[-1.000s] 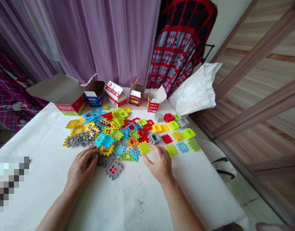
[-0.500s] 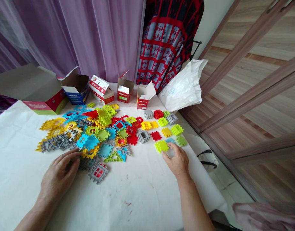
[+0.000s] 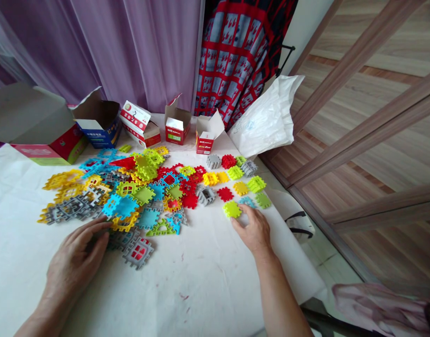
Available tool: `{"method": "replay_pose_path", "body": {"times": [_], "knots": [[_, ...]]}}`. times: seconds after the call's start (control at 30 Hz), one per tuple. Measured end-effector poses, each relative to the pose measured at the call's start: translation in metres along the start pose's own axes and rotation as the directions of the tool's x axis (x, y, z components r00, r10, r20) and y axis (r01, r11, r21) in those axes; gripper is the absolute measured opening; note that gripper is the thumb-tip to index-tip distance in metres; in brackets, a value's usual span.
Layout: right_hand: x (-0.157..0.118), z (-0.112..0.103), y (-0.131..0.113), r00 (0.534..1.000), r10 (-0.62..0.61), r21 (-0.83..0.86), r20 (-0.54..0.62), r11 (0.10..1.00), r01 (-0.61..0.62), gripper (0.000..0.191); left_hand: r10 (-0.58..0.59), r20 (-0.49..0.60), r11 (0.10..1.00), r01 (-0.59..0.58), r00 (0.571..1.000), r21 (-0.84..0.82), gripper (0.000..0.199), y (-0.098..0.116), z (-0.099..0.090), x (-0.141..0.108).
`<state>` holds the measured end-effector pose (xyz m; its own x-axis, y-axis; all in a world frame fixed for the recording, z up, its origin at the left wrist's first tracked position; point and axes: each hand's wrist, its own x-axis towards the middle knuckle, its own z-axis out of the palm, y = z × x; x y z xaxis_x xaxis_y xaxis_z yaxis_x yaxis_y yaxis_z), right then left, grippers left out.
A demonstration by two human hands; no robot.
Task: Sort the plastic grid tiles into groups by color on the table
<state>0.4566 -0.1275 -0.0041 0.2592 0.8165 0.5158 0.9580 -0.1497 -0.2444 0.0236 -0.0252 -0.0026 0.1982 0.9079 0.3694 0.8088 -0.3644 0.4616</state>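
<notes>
At the left, my left hand (image 3: 77,255) rests on the table with loosely curled fingers, thumb apart, its fingertips at the near edge of a heap of plastic interlocking tiles. Nearest to them are a yellow tile (image 3: 125,222) and a grey tile with a red window (image 3: 138,253). My right hand (image 3: 254,229) has thumb and forefinger on the right side of a lime-green block (image 3: 232,209), which sits on the table. Just past its fingers lie a light-blue tile (image 3: 247,202) and a green tile (image 3: 263,201). What lies under the left palm is hidden.
Several opened cardboard boxes, among them a blue box (image 3: 99,133) and a small red box (image 3: 204,142), line the table's back. A white bag (image 3: 264,119) stands behind the assembled blocks. The cloth-covered table's (image 3: 215,290) right edge drops beside wooden wardrobe doors (image 3: 369,140).
The whole view has shifted slightly, so things sit a little further left and higher. Both hands keep nearly the same places; the lime-green block stays at my right fingertips.
</notes>
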Motion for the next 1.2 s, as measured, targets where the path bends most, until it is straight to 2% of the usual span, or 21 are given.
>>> {"method": "replay_pose_path", "body": {"times": [0.4,0.97,1.2], "knots": [[-0.0010,-0.0004,-0.0017,1.000,-0.003,-0.030,0.020,1.000,0.004,0.035,-0.042,0.014,0.999,0.042,0.999,-0.012,0.039,0.0048,-0.0024,-0.0005],[-0.0018,0.0018,-0.0011,1.000,-0.013,-0.054,0.016,0.998,0.014,0.033,-0.027,0.031,1.000,0.027,0.999,0.002,0.039,0.0016,-0.0017,-0.0011],[-0.0025,0.0008,-0.0019,1.000,-0.012,-0.033,0.012,0.999,0.013,0.034,-0.034,0.005,0.999,0.034,0.999,-0.004,0.038,0.0056,-0.0018,0.0003]]}}
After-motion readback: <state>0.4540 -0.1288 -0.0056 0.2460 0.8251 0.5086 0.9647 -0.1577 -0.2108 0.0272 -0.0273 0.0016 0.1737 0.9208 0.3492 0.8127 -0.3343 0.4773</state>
